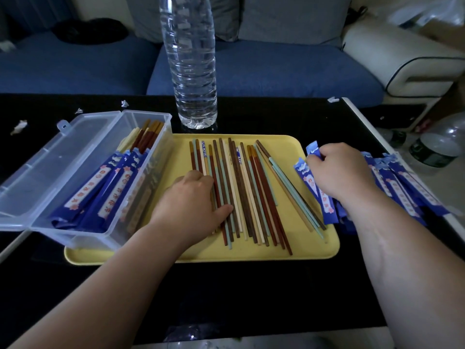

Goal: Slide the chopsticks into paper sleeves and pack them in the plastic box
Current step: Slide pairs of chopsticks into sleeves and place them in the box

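- Nearest me, two bare forearms reach over the black table [251, 298], one toward each side of the yellow tray [297, 250].
- Left hand [191, 197]: it lies on the left part of the loose chopsticks [251, 187], fingers curled down onto them and thumb laid across the sticks. I cannot tell whether any pair is lifted.
- Those chopsticks lie side by side on the tray with their long axes running near to far, the rightmost few fanned toward the right. I count about twenty; they overlap too much for an exact figure.
- Right hand [339, 172]: it is just off the tray's right edge, fingers closed round one blue paper sleeve [312, 150], whose end sticks out toward the far left.
- My judgement of the relation that matters: the sleeve sits to the right of the sticks and roughly parallel to them, so the left hand is nearer for bringing a pair across.
- Spare sleeves [402, 187] are heaped right of that hand; I cannot count them.
- One plastic box [75, 238] stands left of the tray, lid [50, 167] open, holding at least four sleeved chopsticks [105, 187].
- One water bottle [193, 71] stands behind the tray, with a blue sofa [276, 69] beyond.
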